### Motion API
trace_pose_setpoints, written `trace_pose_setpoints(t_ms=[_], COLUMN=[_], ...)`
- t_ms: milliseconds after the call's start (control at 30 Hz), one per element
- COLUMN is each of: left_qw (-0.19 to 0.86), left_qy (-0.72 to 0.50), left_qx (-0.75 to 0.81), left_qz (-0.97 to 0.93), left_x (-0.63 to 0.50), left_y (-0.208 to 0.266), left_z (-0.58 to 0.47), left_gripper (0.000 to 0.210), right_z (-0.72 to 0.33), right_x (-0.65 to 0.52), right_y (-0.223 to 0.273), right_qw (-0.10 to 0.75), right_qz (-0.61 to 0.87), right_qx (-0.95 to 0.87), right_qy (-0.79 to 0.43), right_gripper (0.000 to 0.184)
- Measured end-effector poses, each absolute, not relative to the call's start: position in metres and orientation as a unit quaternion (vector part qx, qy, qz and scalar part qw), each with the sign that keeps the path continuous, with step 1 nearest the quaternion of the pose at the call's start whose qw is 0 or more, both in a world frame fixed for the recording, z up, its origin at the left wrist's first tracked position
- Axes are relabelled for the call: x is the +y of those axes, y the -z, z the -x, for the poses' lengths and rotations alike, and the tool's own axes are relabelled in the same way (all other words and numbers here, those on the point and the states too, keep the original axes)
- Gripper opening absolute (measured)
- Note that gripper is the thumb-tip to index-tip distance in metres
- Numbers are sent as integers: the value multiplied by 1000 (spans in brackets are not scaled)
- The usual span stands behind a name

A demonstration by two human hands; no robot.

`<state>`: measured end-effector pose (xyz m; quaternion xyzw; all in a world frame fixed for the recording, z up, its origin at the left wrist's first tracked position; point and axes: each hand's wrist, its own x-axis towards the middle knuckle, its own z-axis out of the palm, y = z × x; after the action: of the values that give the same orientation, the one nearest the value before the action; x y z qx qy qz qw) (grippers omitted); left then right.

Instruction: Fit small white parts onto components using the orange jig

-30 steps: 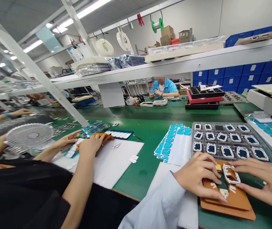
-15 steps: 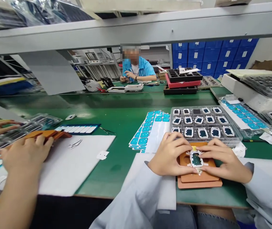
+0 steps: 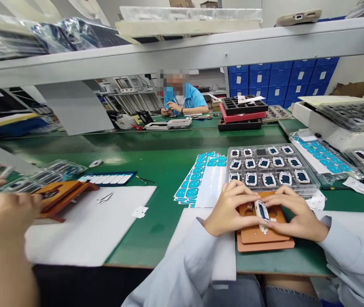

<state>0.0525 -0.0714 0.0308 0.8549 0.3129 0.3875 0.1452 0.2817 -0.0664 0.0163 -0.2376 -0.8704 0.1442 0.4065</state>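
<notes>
Between my two hands a small white-framed part with a dark centre point(image 3: 261, 211) is tilted on edge over an orange fixture block point(image 3: 265, 243). My left hand point(image 3: 233, 209) grips its left side, fingers above and thumb below. On the other side my right hand point(image 3: 297, 215) pinches it with the fingertips. A clear tray point(image 3: 313, 182) lies just beyond the block, with rows of similar white-framed parts in its pockets. To the left of the tray are fanned sheets of blue stickers point(image 3: 196, 175).
At left a co-worker's hand point(image 3: 9, 213) is beside another orange fixture point(image 3: 70, 194) on a white foam sheet point(image 3: 114, 221). Across the green bench point(image 3: 137, 149) sits a person in a blue shirt point(image 3: 195, 99). A grey shelf beam point(image 3: 182, 53) crosses above.
The white-framed part has gone from facing up to tilted on edge between my hands. The co-worker's hand at left has moved left, off the other fixture. The view has tipped up slightly.
</notes>
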Motion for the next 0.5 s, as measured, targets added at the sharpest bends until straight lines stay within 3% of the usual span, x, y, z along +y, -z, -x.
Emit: trace_pose_setpoints(t_ms=[133, 233, 500], left_qw=[164, 122, -62], left_qy=[-350, -349, -439], left_qx=[285, 301, 244], left_qz=[-877, -879, -862], left_x=[-73, -72, -70], left_y=[-30, -29, -27], left_z=[-59, -58, -59], left_gripper=[72, 80, 25], right_z=[-279, -279, -283], right_x=[-67, -65, -61], right_y=[-10, -8, -5], right_qw=[439, 430, 389], right_qz=[259, 242, 229], right_qx=[-817, -787, -727], right_qy=[-269, -371, -518], right_gripper=[39, 42, 49])
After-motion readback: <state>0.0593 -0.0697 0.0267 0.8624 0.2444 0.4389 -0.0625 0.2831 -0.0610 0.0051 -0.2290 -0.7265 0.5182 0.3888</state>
